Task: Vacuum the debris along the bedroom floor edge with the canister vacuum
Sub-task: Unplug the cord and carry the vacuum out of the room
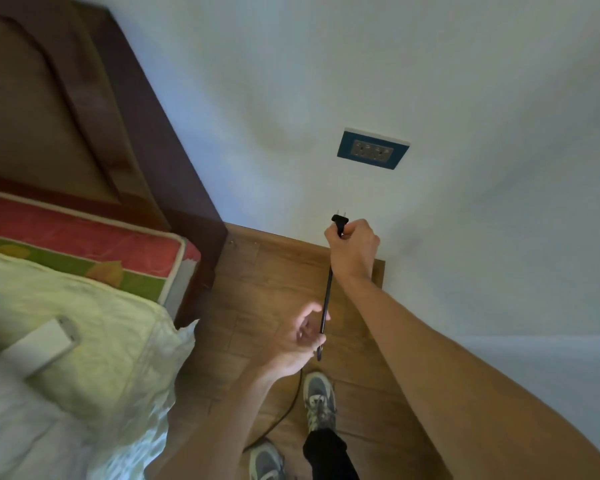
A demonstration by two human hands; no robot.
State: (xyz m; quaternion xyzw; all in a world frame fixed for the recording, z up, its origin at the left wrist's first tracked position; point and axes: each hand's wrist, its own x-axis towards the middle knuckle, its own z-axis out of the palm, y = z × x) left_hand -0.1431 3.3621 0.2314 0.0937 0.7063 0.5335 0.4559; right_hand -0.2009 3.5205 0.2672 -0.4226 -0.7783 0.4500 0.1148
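White wall bears a blue-framed socket (373, 148); below, a black two-pin plug (340, 221) is pinched by the right hand (354, 247), the left hand (300, 341) loosely spread by its black cord (327, 296). Pins should be squared to the slots.

Black plug (340, 221) in right hand (354, 249) below the wall socket (373, 148), its cord (327, 296) beside the left hand (297, 342)
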